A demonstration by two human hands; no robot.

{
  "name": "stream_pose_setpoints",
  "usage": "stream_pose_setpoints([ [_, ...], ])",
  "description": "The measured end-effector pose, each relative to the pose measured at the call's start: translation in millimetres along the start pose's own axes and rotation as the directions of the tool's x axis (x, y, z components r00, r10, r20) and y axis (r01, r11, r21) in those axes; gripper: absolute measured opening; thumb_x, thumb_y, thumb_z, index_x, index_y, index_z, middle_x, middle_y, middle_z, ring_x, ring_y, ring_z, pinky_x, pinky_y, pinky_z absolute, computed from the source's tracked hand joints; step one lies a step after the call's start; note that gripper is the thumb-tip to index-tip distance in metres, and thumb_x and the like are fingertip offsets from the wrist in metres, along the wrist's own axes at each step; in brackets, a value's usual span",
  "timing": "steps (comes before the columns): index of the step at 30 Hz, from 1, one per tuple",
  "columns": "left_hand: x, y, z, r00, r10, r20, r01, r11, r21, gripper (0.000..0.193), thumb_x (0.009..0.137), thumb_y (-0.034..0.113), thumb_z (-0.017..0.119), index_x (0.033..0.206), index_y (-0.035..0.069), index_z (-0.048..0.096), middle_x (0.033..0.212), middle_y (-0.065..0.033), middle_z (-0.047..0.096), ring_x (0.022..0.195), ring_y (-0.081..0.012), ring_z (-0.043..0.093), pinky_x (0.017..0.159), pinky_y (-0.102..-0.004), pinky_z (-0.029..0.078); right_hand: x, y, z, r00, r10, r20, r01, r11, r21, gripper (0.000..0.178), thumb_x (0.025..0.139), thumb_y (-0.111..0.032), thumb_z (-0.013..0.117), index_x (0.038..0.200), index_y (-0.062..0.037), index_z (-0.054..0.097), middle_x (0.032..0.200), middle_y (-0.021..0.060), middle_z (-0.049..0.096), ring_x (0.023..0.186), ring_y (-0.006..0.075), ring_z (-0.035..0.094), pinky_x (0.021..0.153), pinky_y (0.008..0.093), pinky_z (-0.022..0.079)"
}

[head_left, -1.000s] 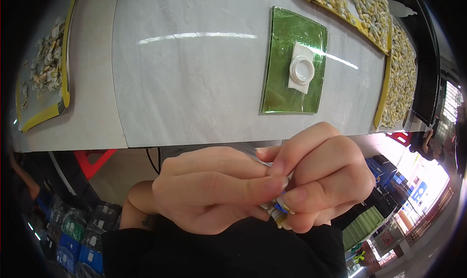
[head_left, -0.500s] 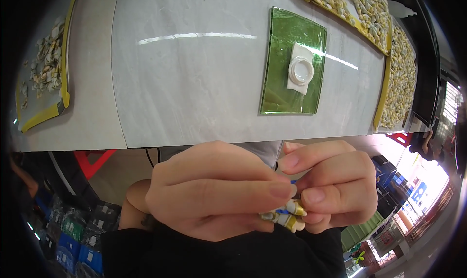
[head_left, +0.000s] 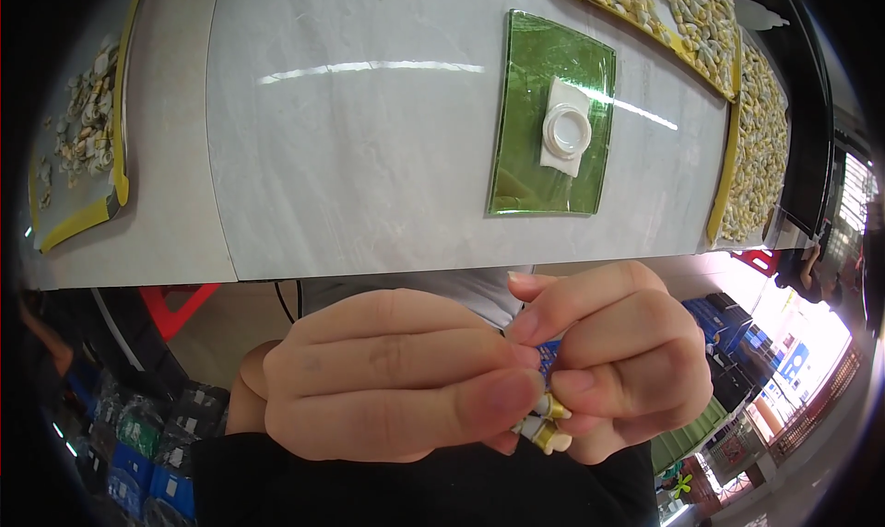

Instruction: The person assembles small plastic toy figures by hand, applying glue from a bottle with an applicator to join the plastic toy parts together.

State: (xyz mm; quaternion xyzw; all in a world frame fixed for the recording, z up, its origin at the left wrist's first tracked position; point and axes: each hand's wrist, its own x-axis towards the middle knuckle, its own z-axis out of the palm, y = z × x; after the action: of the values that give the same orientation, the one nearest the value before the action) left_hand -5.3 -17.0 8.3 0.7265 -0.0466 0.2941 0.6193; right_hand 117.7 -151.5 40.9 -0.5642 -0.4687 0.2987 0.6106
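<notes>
Basically, left hand [head_left: 396, 379] pinches white-and-gold pieces [head_left: 550, 432], mostly hidden; can't tell whether right hand [head_left: 636, 361] grips too. Cut-off yellow-edged tray [head_left: 684, 49] holds many shell-like bits [head_left: 708, 24]; white dish [head_left: 550, 138] contents unclear.

From where the left grip [head_left: 396, 379] and right grip [head_left: 636, 352] meet, the widest passage runs over the surface [head_left: 369, 177] at 11 o'clock, between the green plate [head_left: 525, 140] at 12 and the left tray [head_left: 122, 188] at 10. The white cup [head_left: 550, 140] stands up from the plate, barring a low sweep. A narrower lane leads toward 1, between plate and right tray [head_left: 725, 195]; the upper tray [head_left: 680, 47] bounds its far end. The grips crowd close together at 9 and 3, leaving little way between, and small pieces [head_left: 549, 436] jut out at 6.
</notes>
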Motion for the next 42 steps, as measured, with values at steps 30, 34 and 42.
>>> stream_pose_setpoints([
  [30,-5.3,-6.3,3.5,0.972,-0.198,0.130,0.236,0.864,-0.445,0.029,0.077,0.009,0.067,0.097,-0.006,0.051,0.082,-0.0198,0.062,0.059,-0.0239,0.060,0.055,-0.0295,0.050,-1.1,1.7,2.4,0.998,-0.011,-0.057,0.010,1.000,-0.021,0.017,0.080,-0.014,0.063,0.087,-0.0018,0.052,0.079,0.0100,0.051,0.082,0.0265,0.056,0.078,0.0445,0.052],
  [34,-4.0,-5.7,9.2,0.933,-0.350,0.086,0.327,0.723,-0.609,0.034,0.078,0.016,0.068,0.095,-0.006,0.049,0.079,-0.0193,0.062,0.063,-0.0202,0.061,0.056,-0.0286,0.050,-4.4,10.1,1.0,0.988,-0.003,-0.153,0.020,0.994,0.107,0.018,0.083,-0.018,0.061,0.086,-0.0026,0.052,0.073,0.0087,0.050,0.077,0.0239,0.055,0.076,0.0440,0.052],
  [42,-7.3,-5.1,11.2,0.860,-0.490,0.140,0.382,0.437,-0.815,0.037,0.071,0.009,0.072,0.096,-0.005,0.049,0.085,-0.0166,0.062,0.083,-0.0190,0.061,0.073,-0.0274,0.048,-7.8,9.1,3.8,0.975,-0.007,-0.221,-0.005,0.998,-0.057,0.019,0.080,-0.018,0.064,0.084,-0.0044,0.052,0.072,0.0082,0.049,0.076,0.0230,0.054,0.073,0.0412,0.053],
])
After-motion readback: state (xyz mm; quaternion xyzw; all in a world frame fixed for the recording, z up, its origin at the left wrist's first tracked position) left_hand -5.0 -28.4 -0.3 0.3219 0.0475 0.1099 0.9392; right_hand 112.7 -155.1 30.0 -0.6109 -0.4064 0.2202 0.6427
